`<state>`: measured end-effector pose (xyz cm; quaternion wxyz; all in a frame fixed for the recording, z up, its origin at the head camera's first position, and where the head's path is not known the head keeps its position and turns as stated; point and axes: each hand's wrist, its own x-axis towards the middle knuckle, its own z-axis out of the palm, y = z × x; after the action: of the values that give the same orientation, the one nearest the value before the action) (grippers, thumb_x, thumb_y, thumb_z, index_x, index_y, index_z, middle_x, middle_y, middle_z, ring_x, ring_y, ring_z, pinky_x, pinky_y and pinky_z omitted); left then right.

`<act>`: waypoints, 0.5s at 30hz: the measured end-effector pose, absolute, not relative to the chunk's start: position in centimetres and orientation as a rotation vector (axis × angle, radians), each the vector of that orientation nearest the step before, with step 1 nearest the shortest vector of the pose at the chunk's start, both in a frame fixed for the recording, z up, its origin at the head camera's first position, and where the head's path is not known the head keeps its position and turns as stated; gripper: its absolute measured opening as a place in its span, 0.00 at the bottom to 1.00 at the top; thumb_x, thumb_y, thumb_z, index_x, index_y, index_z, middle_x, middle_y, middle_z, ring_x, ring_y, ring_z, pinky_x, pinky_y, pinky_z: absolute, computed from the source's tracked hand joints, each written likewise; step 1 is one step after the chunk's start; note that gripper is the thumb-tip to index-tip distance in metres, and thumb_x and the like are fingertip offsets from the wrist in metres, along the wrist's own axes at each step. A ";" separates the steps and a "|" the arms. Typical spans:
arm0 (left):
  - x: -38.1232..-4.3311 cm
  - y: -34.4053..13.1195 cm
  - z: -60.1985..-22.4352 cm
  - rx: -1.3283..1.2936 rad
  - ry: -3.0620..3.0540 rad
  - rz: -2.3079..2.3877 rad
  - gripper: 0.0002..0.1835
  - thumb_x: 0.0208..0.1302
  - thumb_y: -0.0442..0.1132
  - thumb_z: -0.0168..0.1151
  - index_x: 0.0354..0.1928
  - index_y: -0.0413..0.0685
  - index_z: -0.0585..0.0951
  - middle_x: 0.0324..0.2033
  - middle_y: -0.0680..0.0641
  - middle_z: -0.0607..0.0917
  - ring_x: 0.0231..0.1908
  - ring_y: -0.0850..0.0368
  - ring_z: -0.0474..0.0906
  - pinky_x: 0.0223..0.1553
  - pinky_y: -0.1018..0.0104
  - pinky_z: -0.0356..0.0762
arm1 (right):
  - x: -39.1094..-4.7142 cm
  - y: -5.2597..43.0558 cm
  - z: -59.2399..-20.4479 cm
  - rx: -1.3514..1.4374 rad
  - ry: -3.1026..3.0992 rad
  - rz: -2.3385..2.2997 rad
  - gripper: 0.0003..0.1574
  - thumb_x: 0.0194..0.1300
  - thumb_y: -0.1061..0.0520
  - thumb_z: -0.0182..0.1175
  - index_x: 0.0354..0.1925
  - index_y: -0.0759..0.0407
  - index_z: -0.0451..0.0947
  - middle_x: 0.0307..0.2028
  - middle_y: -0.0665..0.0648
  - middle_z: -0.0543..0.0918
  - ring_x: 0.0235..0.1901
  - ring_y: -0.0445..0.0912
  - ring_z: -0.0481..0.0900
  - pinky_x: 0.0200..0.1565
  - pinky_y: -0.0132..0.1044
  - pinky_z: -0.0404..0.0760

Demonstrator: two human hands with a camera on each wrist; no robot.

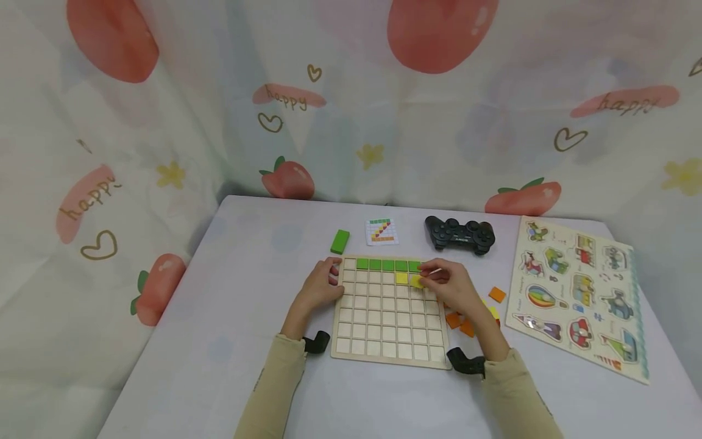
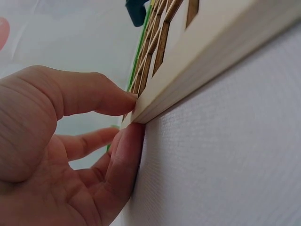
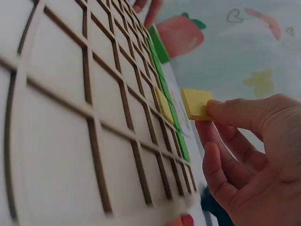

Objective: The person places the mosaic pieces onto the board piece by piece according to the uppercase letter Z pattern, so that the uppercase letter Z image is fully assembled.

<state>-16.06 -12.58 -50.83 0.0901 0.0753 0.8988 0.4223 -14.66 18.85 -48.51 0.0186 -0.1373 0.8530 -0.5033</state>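
A wooden grid board [image 1: 381, 317] lies flat on the table. Several green square tiles [image 1: 375, 264] fill cells along its far row, and one yellow tile [image 1: 402, 278] sits in the row below. My left hand [image 1: 319, 286] holds the board's left edge, thumb [image 2: 108, 96] against the rim and fingers beside it. Between thumb and fingertips, my right hand [image 1: 452, 285] pinches a second yellow tile [image 3: 194, 102]. That tile is raised above the grid near its far right corner, tilted in the right wrist view.
Behind the board are a green block [image 1: 340, 242], a small pattern card [image 1: 381, 231] and a black game controller [image 1: 460, 235]. Loose orange tiles [image 1: 497, 294] and some yellow ones lie right of the board, partly under my right forearm. Farther right is a picture puzzle board [image 1: 570, 326].
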 end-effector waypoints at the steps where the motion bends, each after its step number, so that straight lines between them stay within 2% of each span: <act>1: -16.1 -12.6 -50.8 0.224 2.673 1.257 0.34 0.51 0.30 0.65 0.64 0.38 0.70 0.42 0.44 0.75 0.40 0.52 0.77 0.41 0.60 0.74 | -14.9 17.9 -48.8 -0.455 2.624 -1.576 0.15 0.61 0.66 0.67 0.48 0.70 0.81 0.41 0.64 0.84 0.37 0.50 0.84 0.39 0.28 0.80; 7: -16.0 -12.7 -50.6 0.218 2.659 1.253 0.34 0.52 0.30 0.66 0.65 0.39 0.70 0.42 0.44 0.74 0.41 0.52 0.76 0.41 0.61 0.74 | -15.4 13.9 -50.2 -0.511 2.547 -1.593 0.13 0.60 0.67 0.67 0.45 0.70 0.82 0.36 0.62 0.84 0.35 0.52 0.84 0.37 0.32 0.80; 15: -16.0 -12.5 -50.8 0.192 2.667 1.237 0.34 0.52 0.30 0.66 0.65 0.40 0.70 0.42 0.45 0.74 0.41 0.52 0.76 0.42 0.60 0.75 | -15.1 13.0 -50.7 -0.509 2.644 -1.489 0.11 0.58 0.69 0.66 0.42 0.66 0.83 0.33 0.56 0.84 0.33 0.46 0.81 0.38 0.34 0.79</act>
<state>-16.00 -12.46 -50.81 0.0978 0.0649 0.9009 0.4179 -15.09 12.98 -50.67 0.0321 -0.1654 0.8589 -0.4837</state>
